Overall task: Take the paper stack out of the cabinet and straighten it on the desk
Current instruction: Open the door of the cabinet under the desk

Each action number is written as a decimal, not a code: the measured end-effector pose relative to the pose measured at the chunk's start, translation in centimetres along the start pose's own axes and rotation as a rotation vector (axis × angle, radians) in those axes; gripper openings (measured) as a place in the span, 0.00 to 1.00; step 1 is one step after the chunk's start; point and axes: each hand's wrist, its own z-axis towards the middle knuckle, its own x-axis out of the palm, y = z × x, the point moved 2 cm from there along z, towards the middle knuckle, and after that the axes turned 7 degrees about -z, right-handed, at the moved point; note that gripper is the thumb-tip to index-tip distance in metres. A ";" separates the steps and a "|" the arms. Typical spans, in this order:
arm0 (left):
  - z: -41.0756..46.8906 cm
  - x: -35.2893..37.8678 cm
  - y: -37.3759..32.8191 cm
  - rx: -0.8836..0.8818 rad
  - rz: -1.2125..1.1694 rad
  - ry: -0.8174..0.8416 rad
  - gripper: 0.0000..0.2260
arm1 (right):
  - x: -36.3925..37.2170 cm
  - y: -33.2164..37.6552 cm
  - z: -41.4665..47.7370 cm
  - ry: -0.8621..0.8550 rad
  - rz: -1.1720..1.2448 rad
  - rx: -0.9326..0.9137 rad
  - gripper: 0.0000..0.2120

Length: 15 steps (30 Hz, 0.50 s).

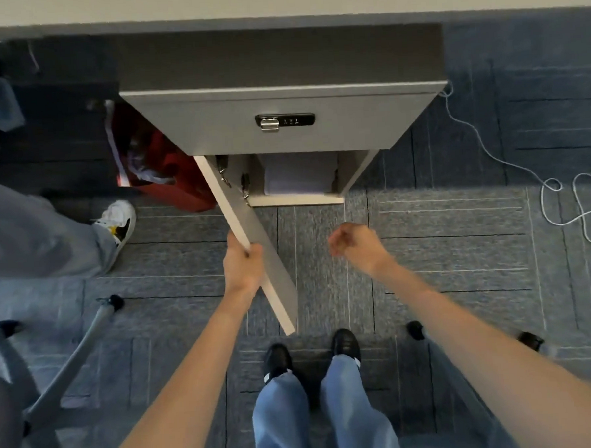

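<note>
Head view, looking straight down. My left hand (243,267) grips the top edge of the cabinet door (254,239), fingers wrapped over it; the door stands swung open toward me. My right hand (355,244) hangs free above the carpet, fingers curled loosely inward, holding nothing. The paper stack (298,175) lies inside the cabinet (282,121) on its lower shelf, below the drawer front with the combination lock (284,121). A red bag (168,175) sits just left of the cabinet. A white cord (566,196) lies on the floor, well to the right.
</note>
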 end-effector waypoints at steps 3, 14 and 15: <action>-0.8 -1.9 1.2 0.181 0.231 -0.122 0.14 | 1.2 0.5 -0.4 -0.011 -0.019 -0.029 0.13; 0.3 -8.8 2.9 0.328 0.573 -0.256 0.12 | 5.6 1.4 -1.8 -0.018 0.052 -0.047 0.16; 0.1 -8.8 2.9 0.339 0.581 -0.242 0.12 | 6.0 1.7 -1.9 -0.013 0.062 -0.050 0.15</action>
